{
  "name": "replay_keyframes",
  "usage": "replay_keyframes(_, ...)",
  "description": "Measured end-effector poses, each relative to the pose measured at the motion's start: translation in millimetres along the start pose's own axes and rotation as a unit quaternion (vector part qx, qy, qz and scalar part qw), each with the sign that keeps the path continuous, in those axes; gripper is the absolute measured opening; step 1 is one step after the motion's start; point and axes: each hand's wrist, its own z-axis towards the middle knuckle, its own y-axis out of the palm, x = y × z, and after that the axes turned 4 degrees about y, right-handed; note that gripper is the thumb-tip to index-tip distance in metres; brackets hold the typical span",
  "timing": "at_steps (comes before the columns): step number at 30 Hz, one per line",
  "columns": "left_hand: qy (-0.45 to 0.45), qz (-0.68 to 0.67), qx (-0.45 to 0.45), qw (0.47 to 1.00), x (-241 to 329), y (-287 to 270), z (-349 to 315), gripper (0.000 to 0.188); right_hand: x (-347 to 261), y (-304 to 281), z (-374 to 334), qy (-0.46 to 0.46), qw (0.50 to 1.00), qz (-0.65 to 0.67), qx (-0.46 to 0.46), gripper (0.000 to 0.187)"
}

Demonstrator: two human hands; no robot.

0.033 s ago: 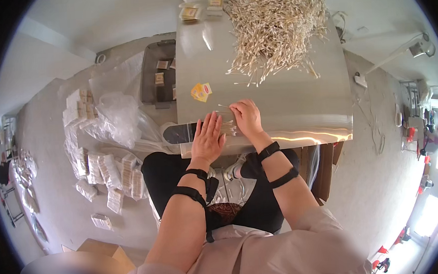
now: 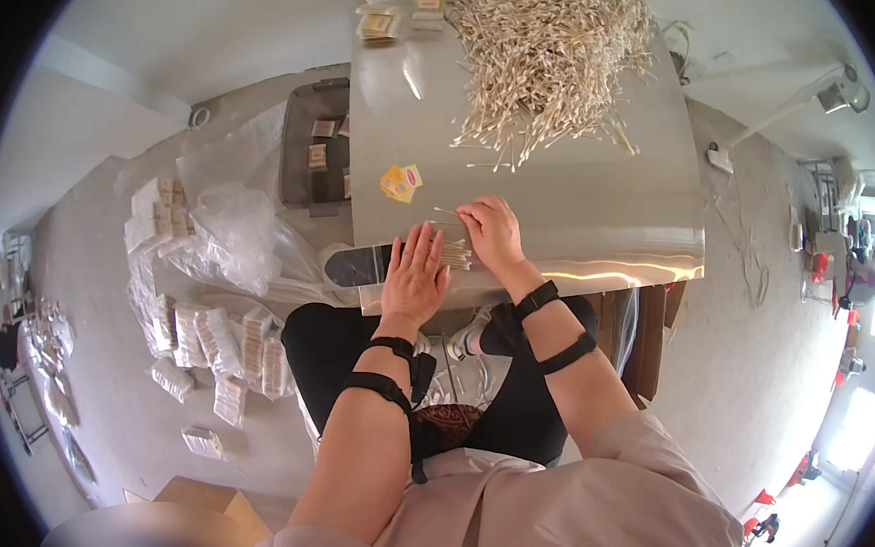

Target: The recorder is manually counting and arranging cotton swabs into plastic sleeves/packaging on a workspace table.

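Observation:
My left hand point(image 2: 417, 275) lies flat near the table's front edge, fingers stretched out. Under and beside its fingertips is a small bundle of cotton swabs point(image 2: 460, 256), partly covered by the hand. A dark, round-ended flat piece point(image 2: 355, 266) sticks out to the left from beneath that hand; what it is I cannot make out. My right hand point(image 2: 492, 232) is closed in a pinch on a single cotton swab point(image 2: 444, 211), whose tip points left. Beyond my left hand a few yellow and white printed cards point(image 2: 401, 182) overlap on the metal table point(image 2: 594, 204).
A big heap of loose swabs point(image 2: 554, 56) covers the table's far side. Small packs point(image 2: 379, 24) lie at its far left corner. Left of the table stands a grey bin point(image 2: 296, 172) with packs inside. Bagged bundles point(image 2: 216, 342) and a cardboard box point(image 2: 186, 494) sit on the floor.

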Motion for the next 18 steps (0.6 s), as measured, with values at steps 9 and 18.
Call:
replay_keyframes(9, 0.007, -0.032, 0.023, 0.999, -1, -1, 0, 0.064, -3, -5, -19, -0.018, 0.998, 0.055, 0.018, 0.012)
replay_keyframes(18, 0.0, -0.037, 0.025, 0.999, -1, 2, 0, 0.07, -2, -8, -23, -0.062, 0.997, 0.009, -0.038, 0.011)
